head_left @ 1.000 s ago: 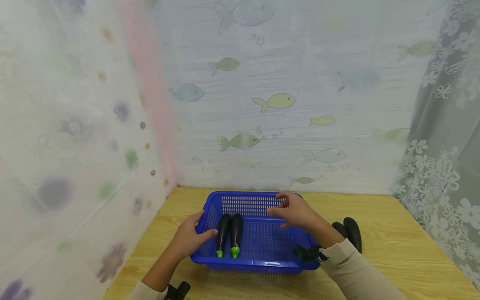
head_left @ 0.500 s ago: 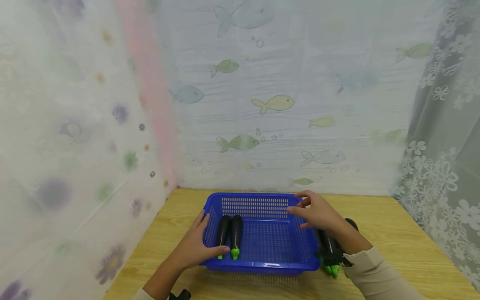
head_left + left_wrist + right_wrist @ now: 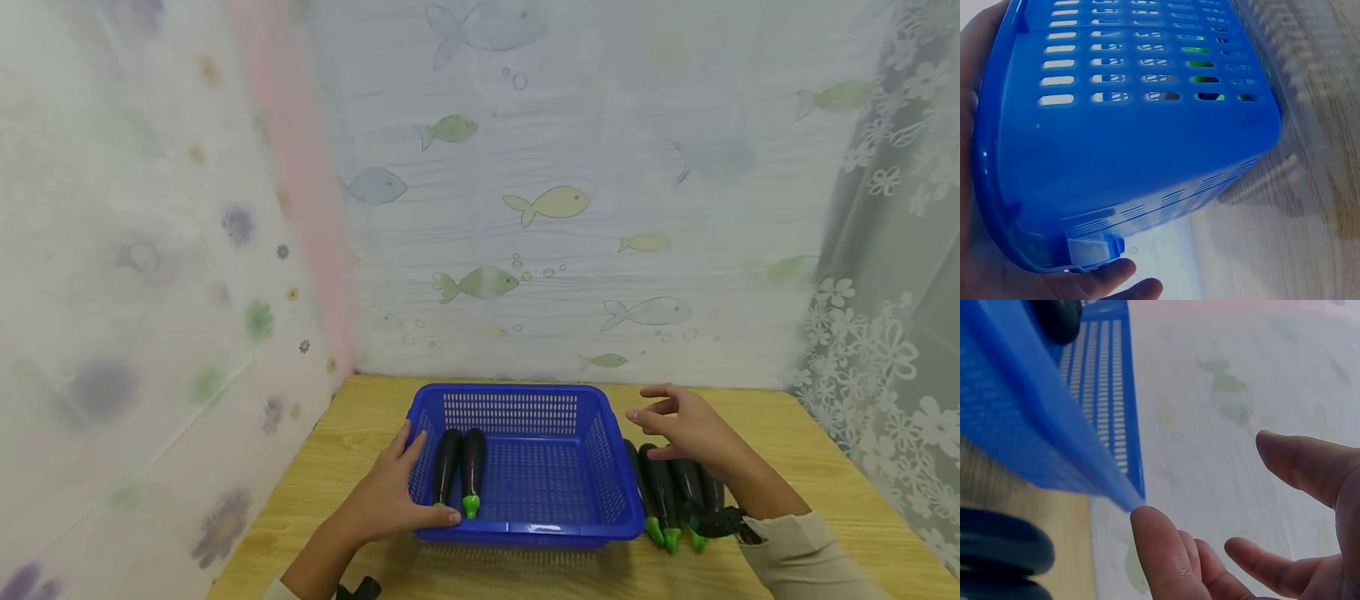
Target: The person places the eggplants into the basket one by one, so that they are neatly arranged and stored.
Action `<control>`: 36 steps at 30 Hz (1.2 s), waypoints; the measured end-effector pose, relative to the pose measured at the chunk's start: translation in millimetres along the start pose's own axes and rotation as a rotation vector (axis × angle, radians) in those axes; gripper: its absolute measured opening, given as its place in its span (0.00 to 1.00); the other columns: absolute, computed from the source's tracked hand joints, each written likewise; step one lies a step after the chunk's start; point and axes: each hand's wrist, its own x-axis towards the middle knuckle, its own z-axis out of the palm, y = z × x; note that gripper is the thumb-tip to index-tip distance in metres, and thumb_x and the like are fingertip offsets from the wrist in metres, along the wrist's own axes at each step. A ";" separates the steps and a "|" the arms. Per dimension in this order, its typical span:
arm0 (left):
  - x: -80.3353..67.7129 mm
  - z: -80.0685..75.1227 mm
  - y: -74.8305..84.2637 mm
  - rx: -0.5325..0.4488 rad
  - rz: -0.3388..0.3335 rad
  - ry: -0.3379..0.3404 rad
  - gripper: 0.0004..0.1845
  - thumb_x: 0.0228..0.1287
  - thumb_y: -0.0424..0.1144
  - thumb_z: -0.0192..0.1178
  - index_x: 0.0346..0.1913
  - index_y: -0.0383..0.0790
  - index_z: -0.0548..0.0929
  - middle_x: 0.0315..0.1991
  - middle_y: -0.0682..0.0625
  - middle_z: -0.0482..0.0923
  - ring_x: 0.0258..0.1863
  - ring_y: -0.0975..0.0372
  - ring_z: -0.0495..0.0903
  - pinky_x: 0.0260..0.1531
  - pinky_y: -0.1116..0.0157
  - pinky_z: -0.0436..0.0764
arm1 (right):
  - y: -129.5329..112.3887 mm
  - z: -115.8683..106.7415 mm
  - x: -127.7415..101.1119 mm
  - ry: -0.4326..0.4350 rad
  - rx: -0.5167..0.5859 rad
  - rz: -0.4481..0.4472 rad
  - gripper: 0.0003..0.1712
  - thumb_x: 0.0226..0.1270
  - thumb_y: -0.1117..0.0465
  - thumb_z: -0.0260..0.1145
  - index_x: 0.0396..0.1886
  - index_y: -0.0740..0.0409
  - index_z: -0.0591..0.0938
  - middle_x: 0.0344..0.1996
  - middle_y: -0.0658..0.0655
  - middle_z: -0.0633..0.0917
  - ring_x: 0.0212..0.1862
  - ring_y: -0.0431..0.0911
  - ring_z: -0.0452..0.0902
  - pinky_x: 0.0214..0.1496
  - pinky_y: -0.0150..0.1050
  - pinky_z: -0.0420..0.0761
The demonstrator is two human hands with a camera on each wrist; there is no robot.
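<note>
A blue plastic basket (image 3: 525, 529) stands on the table with two dark eggplants, one at the wall side (image 3: 447, 458) and one beside it (image 3: 472, 467), lying at its left, green ends toward me. My left hand (image 3: 382, 492) rests across the basket's near left corner, thumb over the front rim and fingers along the left rim. In the left wrist view, its fingertips (image 3: 1116, 275) show past the basket's end tab. To the right of the basket my right hand (image 3: 690, 429) hovers with spread, loosely bent fingers and holds nothing. Several eggplants (image 3: 660, 487) lie side by side below it.
The wooden table (image 3: 795, 475) reaches back to a fish-printed curtain (image 3: 555, 325). A flower-patterned sheet (image 3: 172, 375) hangs along the left edge, and a lace-flower curtain (image 3: 885, 358) along the right. Slotted walls (image 3: 1141, 144) form the basket's sides.
My right hand has moved right, from over the basket to over the outside eggplants, uncovering more of them. My left hand has slid onto the near left corner of the basket.
</note>
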 end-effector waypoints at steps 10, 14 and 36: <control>2.2 -2.6 0.7 -0.018 -0.023 0.008 0.74 0.37 0.76 0.76 0.83 0.41 0.55 0.85 0.40 0.39 0.80 0.35 0.50 0.67 0.30 0.66 | 23.2 -32.5 -10.7 0.003 -0.013 0.052 0.50 0.76 0.43 0.65 0.80 0.69 0.54 0.69 0.79 0.67 0.68 0.70 0.72 0.50 0.50 0.89; 3.0 -5.1 -0.8 -0.050 -0.014 0.002 0.73 0.37 0.75 0.77 0.83 0.43 0.55 0.85 0.39 0.40 0.80 0.34 0.50 0.67 0.29 0.64 | 32.6 -44.3 -11.3 0.004 -0.036 0.084 0.51 0.76 0.41 0.64 0.80 0.69 0.54 0.71 0.79 0.66 0.68 0.70 0.72 0.52 0.51 0.88; 3.6 -4.7 -11.2 -0.134 0.001 -0.069 0.75 0.42 0.72 0.77 0.85 0.45 0.43 0.86 0.45 0.30 0.83 0.39 0.44 0.71 0.29 0.58 | 82.9 -79.3 -10.8 0.037 -0.103 0.253 0.56 0.73 0.33 0.62 0.79 0.71 0.56 0.75 0.82 0.58 0.67 0.68 0.73 0.52 0.47 0.88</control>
